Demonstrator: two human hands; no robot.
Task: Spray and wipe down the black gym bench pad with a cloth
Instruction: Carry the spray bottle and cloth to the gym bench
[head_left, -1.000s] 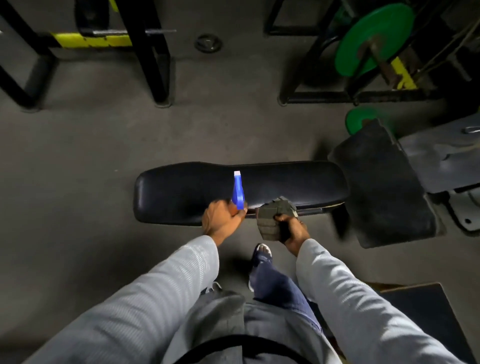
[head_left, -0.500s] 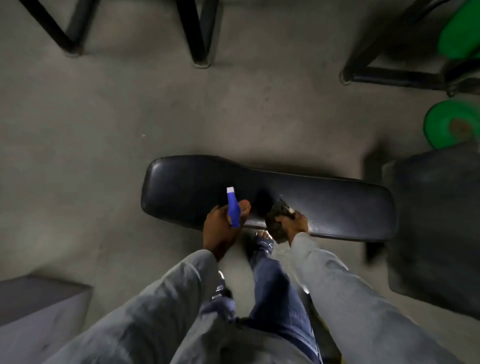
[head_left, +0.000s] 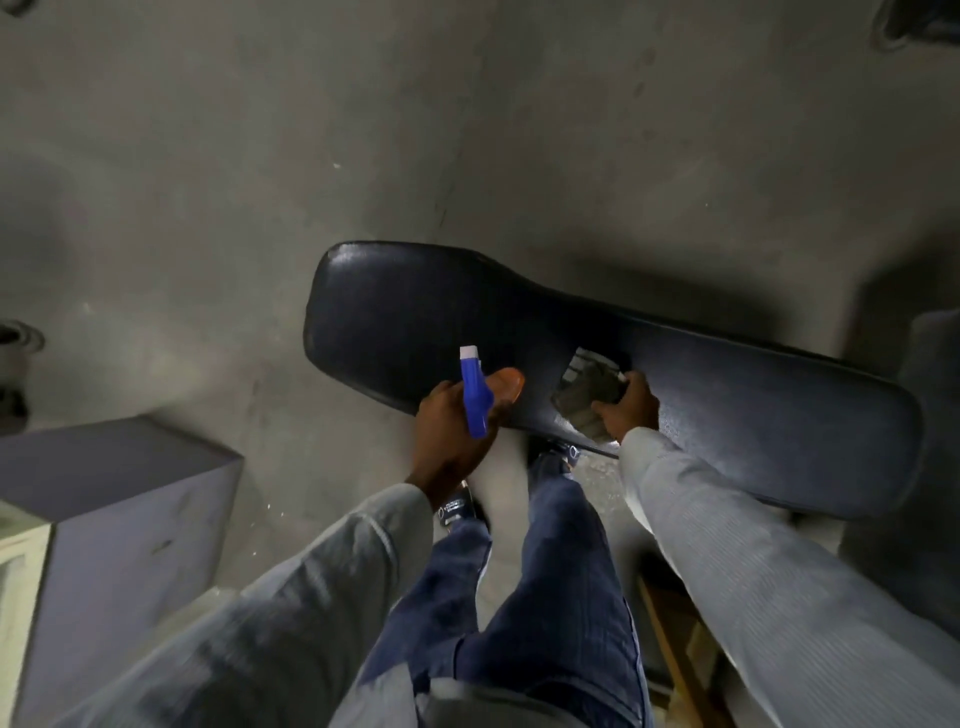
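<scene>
Bench pad (head_left: 727, 395), black and long, lies across the grey floor (head_left: 467, 130) just ahead of the person's legs. Right hand (head_left: 626, 408) presses a crumpled cloth (head_left: 584, 387) on its near edge; left hand (head_left: 457, 431) grips the blue spray bottle (head_left: 474, 396), nozzle toward the wide end. Aimed this low, spray might hit the floor instead.

The bench pad (head_left: 675, 374) lies across the floor (head_left: 363, 130), directly ahead of the person's legs (head_left: 545, 571). Over its near edge, the left hand (head_left: 457, 431) holds the spray bottle (head_left: 475, 395) (nozzle pointing away), left of the right hand (head_left: 626, 410), which presses the cloth (head_left: 582, 389) onto the pad. A box (head_left: 119, 499) stands to the left, near the person.
</scene>
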